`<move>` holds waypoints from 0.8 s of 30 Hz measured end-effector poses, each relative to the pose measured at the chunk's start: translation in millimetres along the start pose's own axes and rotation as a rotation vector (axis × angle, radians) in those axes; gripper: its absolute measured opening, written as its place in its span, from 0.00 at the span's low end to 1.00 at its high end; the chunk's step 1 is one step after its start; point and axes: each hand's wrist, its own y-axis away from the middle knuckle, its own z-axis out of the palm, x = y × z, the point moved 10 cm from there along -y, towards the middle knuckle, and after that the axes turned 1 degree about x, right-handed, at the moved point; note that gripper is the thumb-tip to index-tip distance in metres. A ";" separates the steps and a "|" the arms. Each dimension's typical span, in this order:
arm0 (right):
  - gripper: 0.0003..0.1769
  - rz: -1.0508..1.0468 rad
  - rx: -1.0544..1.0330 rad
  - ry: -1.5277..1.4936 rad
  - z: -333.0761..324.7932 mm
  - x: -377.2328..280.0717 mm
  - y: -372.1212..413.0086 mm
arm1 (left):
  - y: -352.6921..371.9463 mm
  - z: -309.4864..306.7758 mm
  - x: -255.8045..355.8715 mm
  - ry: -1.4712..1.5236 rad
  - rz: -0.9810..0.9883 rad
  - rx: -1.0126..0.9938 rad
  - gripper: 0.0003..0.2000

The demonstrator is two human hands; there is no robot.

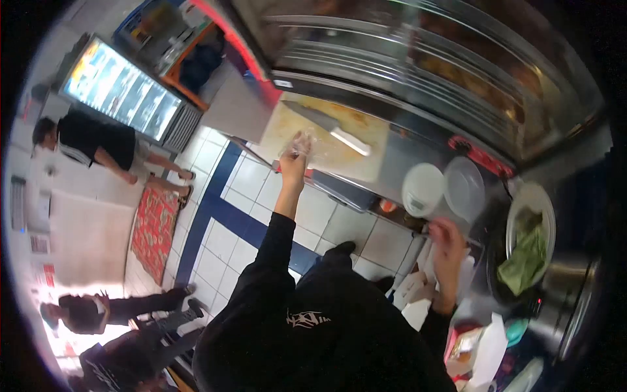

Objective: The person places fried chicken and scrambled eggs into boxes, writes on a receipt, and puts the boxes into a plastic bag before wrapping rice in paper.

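My left hand [295, 162] is over the near-left part of a stained cutting board [366, 166], with its fingers closed on clear crinkled plastic [313, 145]. A large knife with a white handle [351, 140] lies on the board just beyond that hand, its blade angled to the far left. My right hand [447, 245] is off to the right, fingers loosely bent and apart, slightly blurred, with nothing seen in them. Beyond its fingertips are a white round bowl [423, 185] and a translucent round container [464, 188]. White cardboard cartons [413, 291] lie below and beside it.
A glass-fronted display case [405, 59] runs behind the counter. At right stands a round pan [550, 215] with a green cloth [524, 255]. An open box [486, 349] holds food at lower right. Several people, one in black [98, 140], are at left near a lit fridge [121, 91].
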 end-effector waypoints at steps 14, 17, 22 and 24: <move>0.31 -0.418 -0.546 0.713 314.7 115.7 -174.8 | -73.8 -27.7 -142.7 0.481 -0.178 -0.151 0.15; 0.30 -0.285 -0.602 0.538 309.9 131.6 -194.6 | -79.5 15.5 -156.4 0.429 -0.336 -0.107 0.08; 0.19 -0.092 -0.722 0.783 323.3 36.4 -144.3 | -94.3 66.5 -153.0 0.534 -0.227 -0.333 0.09; 0.15 -0.271 -0.630 0.808 322.5 44.0 -131.6 | -90.9 66.4 -138.7 0.653 -0.155 -0.299 0.15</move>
